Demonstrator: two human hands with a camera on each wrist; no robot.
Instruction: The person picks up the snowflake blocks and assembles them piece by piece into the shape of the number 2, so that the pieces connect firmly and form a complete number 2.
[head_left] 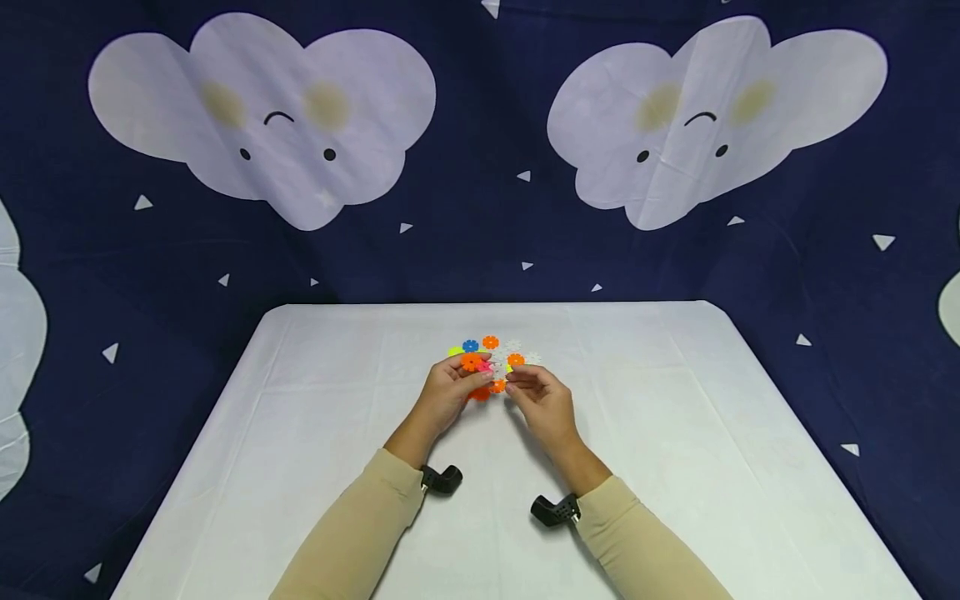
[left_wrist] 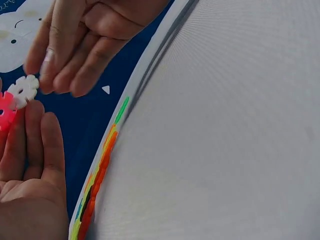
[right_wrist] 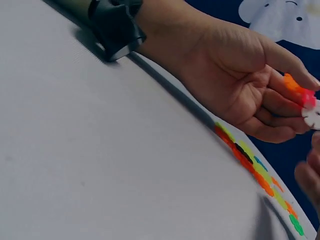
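Note:
My left hand (head_left: 447, 392) grips a short chain of slotted plastic flower discs in its thumb and fingers. The chain has an orange disc (head_left: 471, 362), a pink disc (right_wrist: 308, 98) and a white disc (left_wrist: 24, 91) at its outer end. From the other side comes my right hand (head_left: 546, 404), thumb and forefinger brought together at the white disc's edge in the left wrist view. Both hands are raised over the table, with loose discs below and behind them. In the right wrist view, my right hand is blurred and mostly out of frame.
Loose discs lie on the white tabletop (head_left: 337, 442) around the hands: a blue disc (head_left: 470, 345), an orange disc (head_left: 491, 342), white ones and yellow ones. A dark blue cloth (head_left: 480, 208) with clouds hangs behind the table. Each wrist wears a black camera (head_left: 442, 481).

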